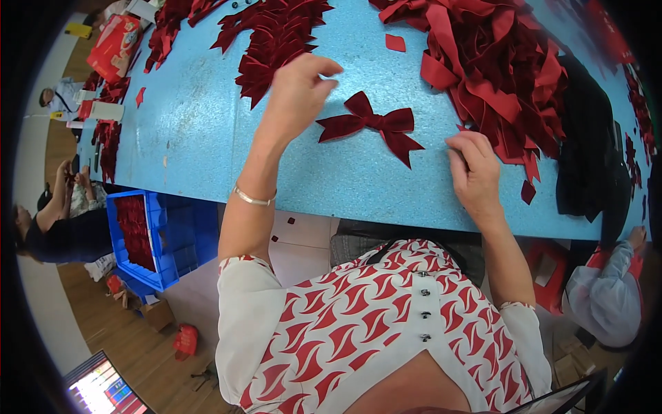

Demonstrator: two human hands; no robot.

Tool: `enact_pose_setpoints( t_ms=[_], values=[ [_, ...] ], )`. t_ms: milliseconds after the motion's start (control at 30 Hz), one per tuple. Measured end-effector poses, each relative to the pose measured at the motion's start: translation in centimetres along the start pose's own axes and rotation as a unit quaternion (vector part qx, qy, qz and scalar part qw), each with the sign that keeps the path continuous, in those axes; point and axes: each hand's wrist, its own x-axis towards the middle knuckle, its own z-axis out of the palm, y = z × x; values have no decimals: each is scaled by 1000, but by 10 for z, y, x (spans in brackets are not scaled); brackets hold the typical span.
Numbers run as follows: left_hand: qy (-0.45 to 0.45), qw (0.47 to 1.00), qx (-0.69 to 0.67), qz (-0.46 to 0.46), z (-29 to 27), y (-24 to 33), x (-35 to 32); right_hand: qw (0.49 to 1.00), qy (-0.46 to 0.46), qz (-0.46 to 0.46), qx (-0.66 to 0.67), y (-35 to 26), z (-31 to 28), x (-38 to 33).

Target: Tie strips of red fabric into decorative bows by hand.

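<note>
A dark red velvet bow (374, 123) lies on the light blue tabletop (200, 117) between my two hands, touched by neither. My left hand (303, 90) hovers to its upper left, thumb and forefinger apart and holding nothing; it is close to a stack of overlapping finished bows (276, 34). To the right of the bow, my right hand (476, 169) has loosely bent fingers with a gap at the thumb, and nothing shows in it. It is beside the lower edge of a large heap of red ribbon pieces (483, 69).
A small red scrap (395, 43) lies near the heap. Black cloth (586, 145) hangs over the table's right side. Below the left edge stands a blue crate (162, 234) with dark red bows inside. Other people (62, 214) sit at left and right.
</note>
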Motion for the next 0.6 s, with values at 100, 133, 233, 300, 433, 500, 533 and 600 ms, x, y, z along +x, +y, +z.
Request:
enact_pose_setpoints(
  t_ms=[100,133,233,300,433,500,533,600],
  values=[
    [-104,993,38,-45,20,-2,9,989,-52,89,109,-11,11,14],
    [-147,984,57,-83,25,-2,10,988,-50,107,101,-10,19,22],
    [-209,967,77,-123,31,-2,18,985,-73,143,59,-8,32,42],
    [-240,958,66,-143,30,-8,16,975,-138,173,-16,-11,37,53],
    [-270,948,-32,-167,14,-13,7,952,-219,213,-2,-20,35,60],
    [-233,960,-36,-152,14,-10,-1,959,-209,191,29,-16,28,63],
    [-193,970,-42,-141,18,-7,-5,963,-204,165,59,-10,23,63],
    [-171,977,-43,-121,10,7,-14,966,-185,154,93,-21,15,55]
  ],
)
